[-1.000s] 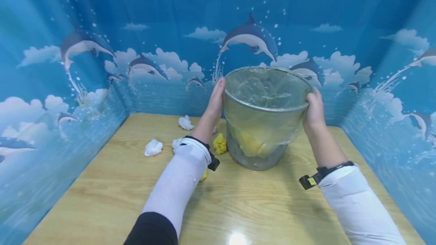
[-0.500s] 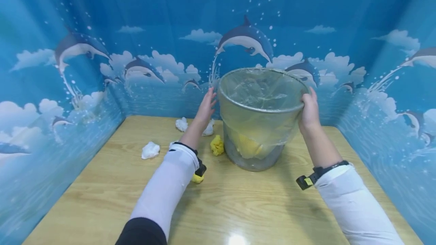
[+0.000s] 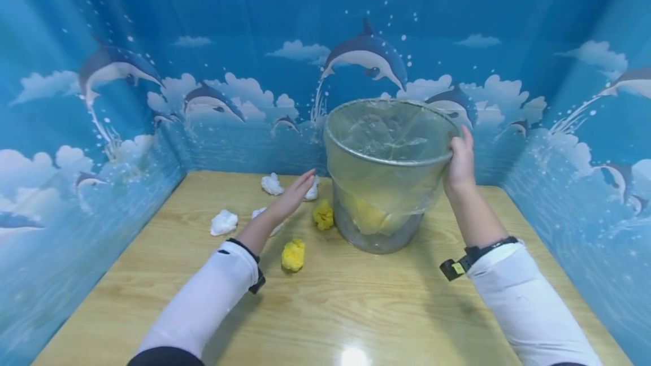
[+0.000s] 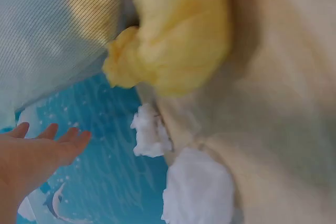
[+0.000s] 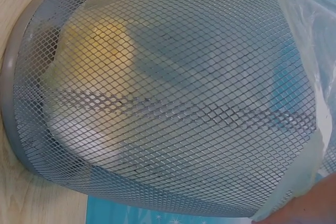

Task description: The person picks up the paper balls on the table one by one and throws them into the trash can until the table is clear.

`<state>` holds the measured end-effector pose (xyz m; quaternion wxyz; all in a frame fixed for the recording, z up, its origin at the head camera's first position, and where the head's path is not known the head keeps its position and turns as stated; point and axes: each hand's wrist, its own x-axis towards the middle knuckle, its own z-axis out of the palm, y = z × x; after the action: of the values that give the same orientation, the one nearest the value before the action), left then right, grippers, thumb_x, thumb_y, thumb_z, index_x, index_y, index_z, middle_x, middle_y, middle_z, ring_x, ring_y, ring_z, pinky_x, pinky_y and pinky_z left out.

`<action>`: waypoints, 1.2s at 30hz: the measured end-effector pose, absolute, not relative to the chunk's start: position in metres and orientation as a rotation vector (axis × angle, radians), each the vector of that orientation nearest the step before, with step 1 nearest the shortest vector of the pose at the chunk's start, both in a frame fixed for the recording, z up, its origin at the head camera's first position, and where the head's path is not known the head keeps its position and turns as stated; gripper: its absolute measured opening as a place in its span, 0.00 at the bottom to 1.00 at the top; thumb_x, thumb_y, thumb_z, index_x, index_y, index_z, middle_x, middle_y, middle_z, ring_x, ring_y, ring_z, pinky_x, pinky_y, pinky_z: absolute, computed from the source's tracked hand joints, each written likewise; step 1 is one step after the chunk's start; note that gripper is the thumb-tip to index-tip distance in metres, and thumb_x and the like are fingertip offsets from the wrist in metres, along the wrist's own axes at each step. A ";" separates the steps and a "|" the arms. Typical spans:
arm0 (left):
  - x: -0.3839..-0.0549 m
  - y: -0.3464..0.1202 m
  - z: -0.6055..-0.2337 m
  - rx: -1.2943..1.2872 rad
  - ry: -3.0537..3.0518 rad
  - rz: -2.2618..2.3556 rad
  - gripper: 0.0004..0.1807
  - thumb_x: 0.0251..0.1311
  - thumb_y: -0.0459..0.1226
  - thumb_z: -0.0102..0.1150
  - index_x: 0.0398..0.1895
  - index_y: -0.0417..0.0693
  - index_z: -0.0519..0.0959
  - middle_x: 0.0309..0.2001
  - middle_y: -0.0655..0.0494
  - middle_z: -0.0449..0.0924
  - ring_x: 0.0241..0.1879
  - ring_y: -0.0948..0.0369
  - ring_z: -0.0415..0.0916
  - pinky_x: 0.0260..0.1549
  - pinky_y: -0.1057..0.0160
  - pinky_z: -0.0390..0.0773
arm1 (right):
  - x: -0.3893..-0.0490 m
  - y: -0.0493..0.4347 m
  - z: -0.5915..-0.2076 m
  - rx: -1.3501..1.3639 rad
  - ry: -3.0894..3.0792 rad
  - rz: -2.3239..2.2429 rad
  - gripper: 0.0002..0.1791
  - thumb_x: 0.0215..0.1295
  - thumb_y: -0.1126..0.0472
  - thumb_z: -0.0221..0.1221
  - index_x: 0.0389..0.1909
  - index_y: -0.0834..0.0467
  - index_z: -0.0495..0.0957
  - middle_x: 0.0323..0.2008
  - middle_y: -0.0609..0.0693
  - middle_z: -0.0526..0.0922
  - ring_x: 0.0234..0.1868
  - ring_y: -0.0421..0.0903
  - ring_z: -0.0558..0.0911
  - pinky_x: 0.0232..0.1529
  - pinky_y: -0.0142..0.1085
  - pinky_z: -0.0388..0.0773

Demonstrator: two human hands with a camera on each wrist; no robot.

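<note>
Head view: dolphin-print backdrop point(image 3: 229, 148) on 3 sides of a wood-grain table point(image 3: 407, 309); mesh bin point(image 3: 376, 243) stands right of centre, lined with a see-through bag point(image 3: 351, 171) folded out over its rim, yellow contents point(image 3: 368, 218) showing through low down. Right hand point(image 3: 460, 165) holds the rim at its right edge, thumb inside, fingers outside. Left hand point(image 3: 283, 204) is apart from the bin, fingers straight and close together, holding nothing, over the table by a far white ball point(image 3: 312, 190); touching it or not, can't tell. Left hand and wrist partly cover another white ball point(image 3: 258, 212); 2 more lie clear, a left white ball point(image 3: 224, 222) and a back white ball point(image 3: 272, 184). Also 2 yellow: a yellow ball by the bin point(image 3: 323, 215), just left of its base, and a near yellow ball point(image 3: 293, 255). Yellow patch point(image 3: 458, 268) on the right wrist's black device, too small to read. Left wrist view: left hand at lower left, fingers extended, slightly spread; blurred yellow crumples block the upper middle, 2 white balls below, mesh at upper left. Right wrist view: bin fills the frame sideways, yellow and white contents visible through mesh, right hand only a sliver at lower right, finger hold can't tell here; left fingertips peek in at the top edge.
</note>
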<state>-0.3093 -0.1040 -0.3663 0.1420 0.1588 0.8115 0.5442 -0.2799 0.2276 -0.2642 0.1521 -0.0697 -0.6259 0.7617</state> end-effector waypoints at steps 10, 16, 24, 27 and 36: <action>-0.272 -0.114 -0.390 0.730 2.536 1.302 0.32 0.75 0.46 0.38 0.76 0.44 0.50 0.76 0.41 0.48 0.75 0.43 0.44 0.71 0.41 0.48 | -0.282 0.226 -0.266 -0.206 -1.766 2.181 0.40 0.62 0.63 0.34 0.78 0.47 0.38 0.78 0.47 0.39 0.72 0.43 0.50 0.70 0.31 0.51; -0.257 -0.128 -0.394 0.936 2.681 0.914 0.33 0.71 0.47 0.47 0.75 0.47 0.55 0.76 0.43 0.48 0.74 0.43 0.46 0.70 0.38 0.49 | -0.283 0.225 -0.264 -0.214 -1.764 2.167 0.40 0.62 0.62 0.34 0.77 0.46 0.39 0.78 0.44 0.35 0.74 0.41 0.48 0.69 0.32 0.51; -0.249 -0.142 -0.405 1.128 2.788 0.539 0.39 0.65 0.52 0.55 0.74 0.45 0.57 0.74 0.39 0.53 0.72 0.41 0.51 0.68 0.35 0.52 | -0.283 0.225 -0.263 -0.218 -1.765 2.179 0.40 0.62 0.62 0.35 0.77 0.45 0.40 0.78 0.44 0.35 0.74 0.41 0.48 0.70 0.33 0.51; -0.247 -0.144 -0.414 1.163 2.811 0.407 0.42 0.62 0.55 0.57 0.74 0.46 0.57 0.74 0.39 0.52 0.72 0.41 0.52 0.68 0.37 0.53 | -0.282 0.225 -0.263 -0.230 -1.764 2.185 0.40 0.63 0.62 0.35 0.77 0.44 0.40 0.78 0.43 0.36 0.74 0.41 0.49 0.69 0.32 0.52; -0.243 -0.145 -0.428 1.055 2.741 0.250 0.50 0.55 0.66 0.54 0.77 0.59 0.50 0.76 0.43 0.46 0.74 0.44 0.47 0.70 0.40 0.51 | -0.281 0.225 -0.264 -0.219 -1.755 2.189 0.39 0.64 0.62 0.35 0.77 0.44 0.39 0.78 0.43 0.34 0.74 0.42 0.49 0.70 0.33 0.51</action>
<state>-0.2431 -0.1452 -0.4281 0.0968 0.3562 0.9256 0.0843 -0.2814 0.2254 -0.2641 0.1629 -0.0766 -0.6154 0.7674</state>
